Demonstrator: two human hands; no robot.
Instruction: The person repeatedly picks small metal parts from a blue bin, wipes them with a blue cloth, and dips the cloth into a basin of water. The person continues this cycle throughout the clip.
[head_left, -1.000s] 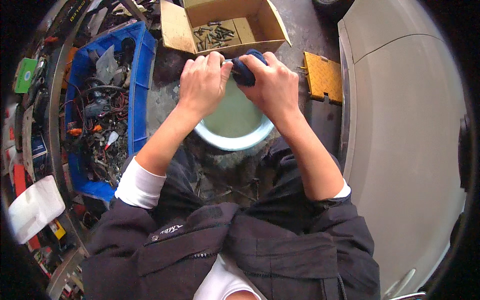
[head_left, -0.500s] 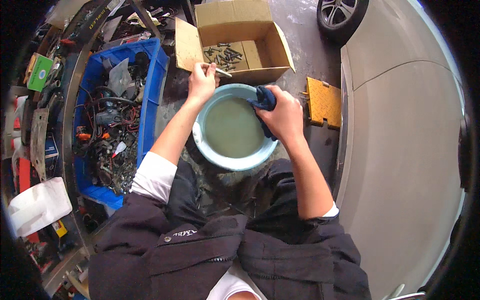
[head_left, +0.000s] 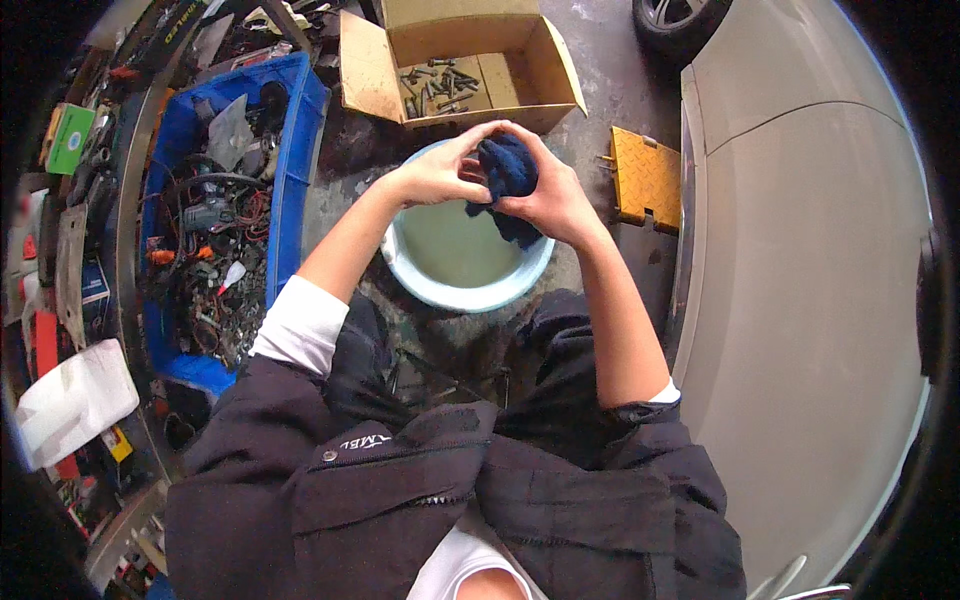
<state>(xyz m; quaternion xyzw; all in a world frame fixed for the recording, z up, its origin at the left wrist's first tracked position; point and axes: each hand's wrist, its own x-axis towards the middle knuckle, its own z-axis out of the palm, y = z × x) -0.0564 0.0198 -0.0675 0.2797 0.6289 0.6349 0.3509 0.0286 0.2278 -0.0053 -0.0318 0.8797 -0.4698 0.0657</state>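
Right fingers [head_left: 541, 152] gripped bunched navy cloth [head_left: 508, 165] above pale-blue basin [head_left: 470, 297]; left fingers [head_left: 464, 188] curled against it, holding what we couldn't tell; we needed cloth snug, steady.

Hides some fingertips of the left hand [head_left: 440, 172] and right hand [head_left: 555, 195] around a dark blue cloth [head_left: 512, 170], and leaves the inside of its folds unseen. Covers part of the far rim of a pale blue basin [head_left: 468, 297] with both hands; obscures its bottom under cloudy liquid [head_left: 455, 245]. Cuts off a cardboard box [head_left: 365, 65] and a car wheel [head_left: 688, 36] at the top edge. Shows bolt-like pieces [head_left: 430, 90] too small to count.
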